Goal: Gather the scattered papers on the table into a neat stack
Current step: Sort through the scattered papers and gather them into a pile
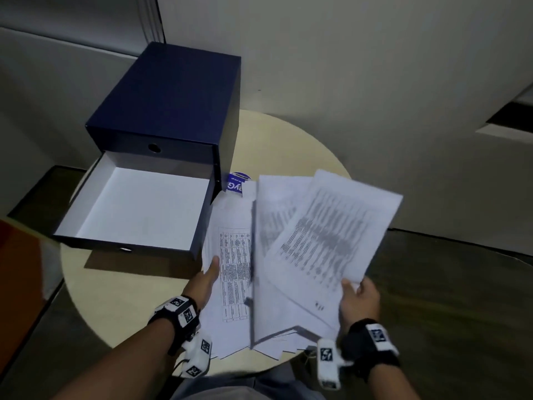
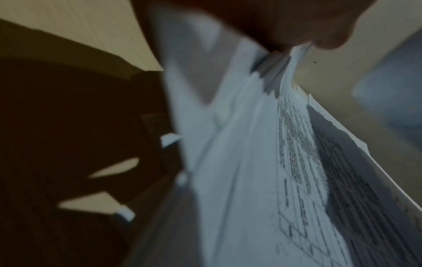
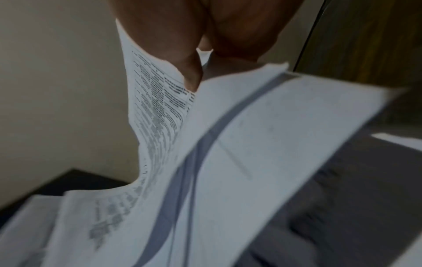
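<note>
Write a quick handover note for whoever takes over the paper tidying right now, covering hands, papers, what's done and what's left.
Left hand: grips the left edge of the papers, thumb on top.
Right hand: pinches the lower right corner of the top sheets, lifted and skewed.
The papers are gathered over the round table, beside the open drawer of the blue box.
Done: sheets collected into one fanned pile.
Left: square the edges and set down a neat stack.
</note>
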A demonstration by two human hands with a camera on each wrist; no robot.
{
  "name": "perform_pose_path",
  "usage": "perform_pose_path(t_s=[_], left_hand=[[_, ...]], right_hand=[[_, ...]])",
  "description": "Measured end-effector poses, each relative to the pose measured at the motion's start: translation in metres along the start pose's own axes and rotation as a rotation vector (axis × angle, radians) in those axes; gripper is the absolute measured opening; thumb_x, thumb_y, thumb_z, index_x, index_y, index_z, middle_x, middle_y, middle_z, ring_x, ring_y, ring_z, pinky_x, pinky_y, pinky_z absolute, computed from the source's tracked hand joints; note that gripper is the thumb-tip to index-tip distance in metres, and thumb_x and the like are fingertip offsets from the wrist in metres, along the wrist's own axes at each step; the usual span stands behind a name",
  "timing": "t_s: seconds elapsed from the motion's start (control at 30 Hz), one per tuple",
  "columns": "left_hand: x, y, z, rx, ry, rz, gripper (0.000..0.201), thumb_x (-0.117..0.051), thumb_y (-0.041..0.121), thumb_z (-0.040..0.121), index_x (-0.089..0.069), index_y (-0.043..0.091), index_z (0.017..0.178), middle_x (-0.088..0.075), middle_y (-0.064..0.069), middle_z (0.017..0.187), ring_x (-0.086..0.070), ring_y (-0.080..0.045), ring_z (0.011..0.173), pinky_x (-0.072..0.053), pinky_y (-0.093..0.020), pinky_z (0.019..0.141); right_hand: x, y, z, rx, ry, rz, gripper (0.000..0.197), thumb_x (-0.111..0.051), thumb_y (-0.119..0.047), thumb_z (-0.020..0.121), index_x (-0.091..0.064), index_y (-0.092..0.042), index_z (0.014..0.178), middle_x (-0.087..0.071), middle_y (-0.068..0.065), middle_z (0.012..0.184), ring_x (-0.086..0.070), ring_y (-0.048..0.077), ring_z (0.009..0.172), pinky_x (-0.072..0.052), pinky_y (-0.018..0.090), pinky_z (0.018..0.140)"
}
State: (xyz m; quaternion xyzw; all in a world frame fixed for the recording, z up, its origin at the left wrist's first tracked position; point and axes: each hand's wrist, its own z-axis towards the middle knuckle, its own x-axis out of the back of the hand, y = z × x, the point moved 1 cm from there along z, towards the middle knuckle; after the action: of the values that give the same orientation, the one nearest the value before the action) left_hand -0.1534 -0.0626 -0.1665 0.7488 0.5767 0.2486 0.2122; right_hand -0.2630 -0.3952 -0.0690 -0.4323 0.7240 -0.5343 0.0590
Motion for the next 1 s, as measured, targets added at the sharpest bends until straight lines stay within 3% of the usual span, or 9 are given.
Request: perform_pose_path(t_s=[0.1,0.17,0.23,0.37,0.57,0.7,0.8,0.9,1.0], left_hand=[[-0.005,0.013,-0.024,-0.019,-0.025,-0.091,0.105,-0.058,0.09,0.056,-0.051,0.024,0.136,-0.059,0.009,0.134,-0.05,-0.01,0.126,-0.029,-0.03,0.11],[-0.01,0.024,-0.041,-0.097,0.005,0.014,0.075,-0.076,0.064,0.068,-0.062,0.016,0.124,-0.069,0.001,0.118,-0.063,-0.017,0.108,-0.043,-0.028,0.095],[-0.013,0.029,-0.049,-0.143,0.072,0.191,0.054,-0.078,0.035,0.08,-0.063,0.006,0.123,-0.07,-0.009,0.118,-0.065,-0.023,0.102,-0.045,-0.026,0.088],[-0.014,0.032,-0.05,-0.133,0.143,0.374,0.043,-0.067,0.023,0.09,-0.058,0.0,0.124,-0.066,-0.016,0.122,-0.062,-0.031,0.11,-0.039,-0.024,0.081],[-0.01,0.027,-0.044,-0.172,0.111,0.319,0.04,-0.072,0.025,0.086,-0.062,0.004,0.119,-0.069,-0.013,0.115,-0.065,-0.029,0.102,-0.046,-0.029,0.086],[-0.006,0.026,-0.042,-0.187,0.076,0.297,0.04,-0.074,0.025,0.084,-0.062,0.008,0.118,-0.07,-0.007,0.111,-0.064,-0.025,0.095,-0.048,-0.031,0.087],[-0.004,0.028,-0.049,-0.217,0.028,0.24,0.039,-0.072,0.018,0.086,-0.061,0.007,0.122,-0.07,-0.007,0.112,-0.064,-0.023,0.098,-0.046,-0.029,0.087],[-0.002,0.027,-0.052,-0.238,-0.014,0.176,0.041,-0.072,0.017,0.086,-0.061,0.006,0.124,-0.071,-0.006,0.113,-0.067,-0.023,0.102,-0.048,-0.033,0.092],[-0.004,0.031,-0.062,-0.273,-0.07,0.13,0.035,-0.071,0.012,0.087,-0.065,0.006,0.121,-0.074,-0.004,0.109,-0.069,-0.022,0.102,-0.05,-0.043,0.099]], right_hand=[[-0.02,0.018,-0.021,-0.082,-0.101,-0.124,0.051,-0.057,-0.028,0.098,-0.043,-0.013,0.145,-0.049,0.004,0.143,-0.046,0.032,0.135,-0.035,0.04,0.109],[-0.026,0.024,-0.03,-0.094,-0.195,-0.191,0.013,-0.055,-0.024,0.098,-0.058,-0.017,0.109,-0.06,0.005,0.108,-0.061,0.028,0.096,-0.045,0.034,0.086],[-0.025,0.028,-0.027,-0.027,-0.247,-0.285,0.023,-0.057,-0.025,0.096,-0.045,-0.016,0.08,-0.045,0.005,0.076,-0.045,0.02,0.063,-0.042,0.029,0.069],[0.008,0.032,0.011,-0.025,-0.091,-0.235,0.054,-0.06,-0.052,0.083,-0.057,-0.02,0.125,-0.066,0.004,0.127,-0.064,0.028,0.112,-0.052,0.052,0.096],[0.076,-0.066,0.02,0.162,0.196,0.078,0.012,-0.059,-0.019,0.096,-0.065,-0.016,0.106,-0.068,0.011,0.084,-0.061,0.025,0.064,-0.052,0.035,0.064],[0.058,-0.081,0.017,0.135,0.015,0.274,0.017,-0.057,-0.007,0.097,-0.066,-0.013,0.11,-0.073,0.007,0.098,-0.07,0.023,0.083,-0.056,0.038,0.078],[0.02,-0.06,0.009,0.093,-0.135,0.131,0.021,-0.058,-0.006,0.096,-0.067,-0.013,0.113,-0.07,0.015,0.119,-0.07,0.031,0.1,-0.054,0.05,0.093],[-0.013,-0.019,0.004,0.071,-0.234,-0.173,0.046,-0.057,-0.026,0.097,-0.049,-0.016,0.141,-0.052,0.002,0.143,-0.049,0.028,0.134,-0.039,0.047,0.111],[-0.033,0.005,-0.005,0.094,-0.321,-0.333,0.025,-0.054,-0.029,0.096,-0.059,-0.016,0.118,-0.067,0.001,0.116,-0.063,0.026,0.107,-0.05,0.037,0.093]])
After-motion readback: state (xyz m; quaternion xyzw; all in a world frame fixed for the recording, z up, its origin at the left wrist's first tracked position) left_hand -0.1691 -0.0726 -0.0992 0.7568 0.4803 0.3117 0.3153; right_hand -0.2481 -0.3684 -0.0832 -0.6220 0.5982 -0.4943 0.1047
